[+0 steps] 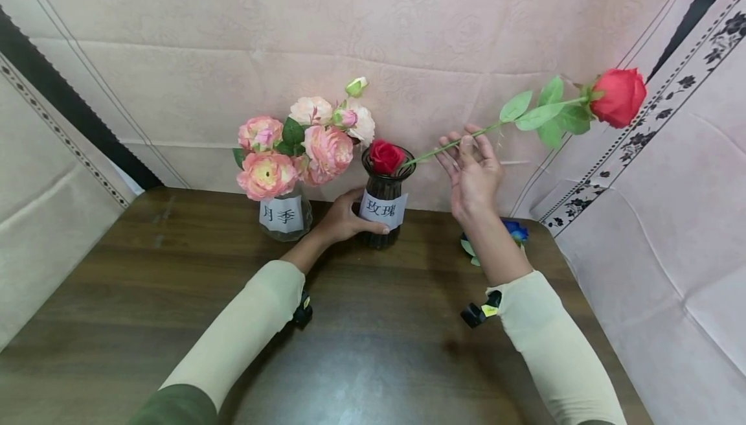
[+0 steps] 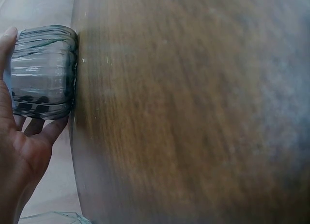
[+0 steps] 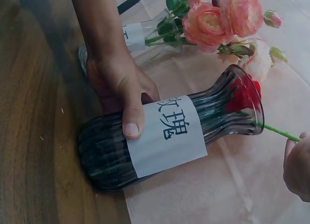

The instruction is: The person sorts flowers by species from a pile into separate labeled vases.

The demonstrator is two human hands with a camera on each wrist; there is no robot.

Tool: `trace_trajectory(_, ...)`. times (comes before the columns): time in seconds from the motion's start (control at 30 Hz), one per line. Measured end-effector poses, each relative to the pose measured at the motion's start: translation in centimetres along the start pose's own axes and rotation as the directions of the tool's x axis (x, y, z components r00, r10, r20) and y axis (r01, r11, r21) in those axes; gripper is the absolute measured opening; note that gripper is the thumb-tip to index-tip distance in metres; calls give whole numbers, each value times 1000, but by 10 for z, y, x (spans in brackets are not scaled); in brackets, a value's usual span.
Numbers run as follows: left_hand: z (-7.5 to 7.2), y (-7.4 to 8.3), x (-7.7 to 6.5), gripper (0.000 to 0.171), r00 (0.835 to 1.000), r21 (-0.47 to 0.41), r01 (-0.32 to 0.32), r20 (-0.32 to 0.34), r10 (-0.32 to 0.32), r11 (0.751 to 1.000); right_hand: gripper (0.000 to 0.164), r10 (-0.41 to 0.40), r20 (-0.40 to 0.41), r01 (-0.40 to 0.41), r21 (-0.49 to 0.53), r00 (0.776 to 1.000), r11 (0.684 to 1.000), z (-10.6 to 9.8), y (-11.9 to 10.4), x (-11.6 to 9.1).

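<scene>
- Steadying the dark vase (image 1: pixel 384 186), my left hand (image 1: pixel 345 219) grips it on the tabletop (image 1: pixel 350 360).
- My right hand (image 1: pixel 474 177) pinches a long red rose (image 1: pixel 542 116), stem (image 1: pixel 429 153) at the vase's mouth.
- Slackening could drop its outstretched bloom (image 1: pixel 618 98).

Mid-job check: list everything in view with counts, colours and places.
Dark vase: 1, smoky dark, table's back edge
Long-stemmed rose: 1, red with green leaves, stem reaching the dark vase's mouth
Short rose: 1, red, in the dark vase's mouth
Clear vase: 1, colourless, left of the dark vase
Flowers: several overlapping, pink and cream, in the clear vase
Labels: 2, white, one per vase
Blue flower: 1, blue, partly behind the right forearm
Table: 1, brown, below everything
Cloth: count unclear, pale pink, behind and beside the table
Wrist cameras: 2, black, one per wrist
Sleeves: 2, cream, both arms
Left hand: 1, bare, gripping the dark vase
Right hand: 1, bare, holding the long stem
</scene>
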State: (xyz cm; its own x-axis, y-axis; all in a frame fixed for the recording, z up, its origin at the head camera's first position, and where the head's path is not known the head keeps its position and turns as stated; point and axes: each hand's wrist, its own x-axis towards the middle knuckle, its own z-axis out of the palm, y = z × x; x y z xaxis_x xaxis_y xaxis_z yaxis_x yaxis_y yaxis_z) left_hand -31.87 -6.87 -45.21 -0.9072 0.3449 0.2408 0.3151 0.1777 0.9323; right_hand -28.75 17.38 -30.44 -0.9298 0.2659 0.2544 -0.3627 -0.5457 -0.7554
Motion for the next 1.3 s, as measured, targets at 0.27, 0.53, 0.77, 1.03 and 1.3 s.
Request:
trace_trajectory(0.27, 1, 2, 0, 80, 1000, -6, -4, 0, 4, 1000, 40, -44, 11, 44, -73, 999, 996, 10, 11, -4)
trace_trajectory(0.53, 0, 3, -3, 79, 1000, -19, 7, -1, -7, 1000, 36, -19, 38, 27, -221, 999, 975, 16, 37, -10)
trace_trajectory(0.77, 1, 2, -1, 78, 1000, -17, 6, 0, -6, 1000, 35, 40, 58, -9, -446, 998, 895, 16, 54, -17)
trace_trajectory(1.03, 1, -1, 0, 83, 1000, -30, 8, 3, -8, 1000, 65, 246, 156, -85, -658, 957, 748, 3, 58, -29)
trace_trajectory(1.3, 1, 0, 0, 80, 1000, -25, -23, -6, 23, 999, 61, 217, 180, -45, -664, 959, 746, -18, 57, -40)
